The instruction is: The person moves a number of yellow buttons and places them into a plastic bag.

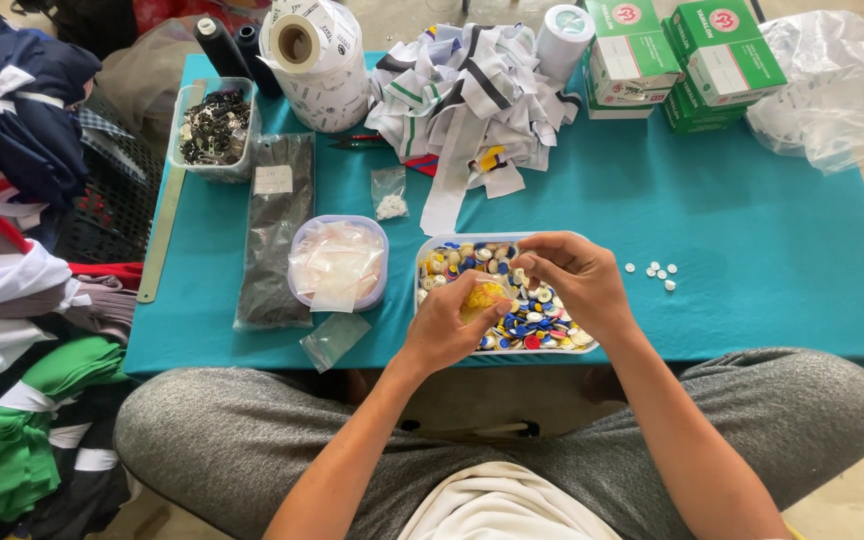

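Note:
A clear plastic tray (430, 246) full of several mixed coloured buttons sits at the near edge of a teal-covered table (752, 240). My left hand (447, 325) is cupped over the tray and holds a small yellow heap of buttons (482, 296). My right hand (572, 280) hovers over the tray just to the right, its fingertips pinched together on a small button beside the left hand's heap. A few loose white buttons (658, 273) lie on the cloth to the right of the tray.
Left of the tray sit a round tub of small plastic bags (337, 262), a black packet (274, 230) and a bin of dark fasteners (214, 128). Behind lie fabric strips (467, 95), label rolls (317, 60) and green-white boxes (682, 55). Folded clothes (22, 300) pile at left.

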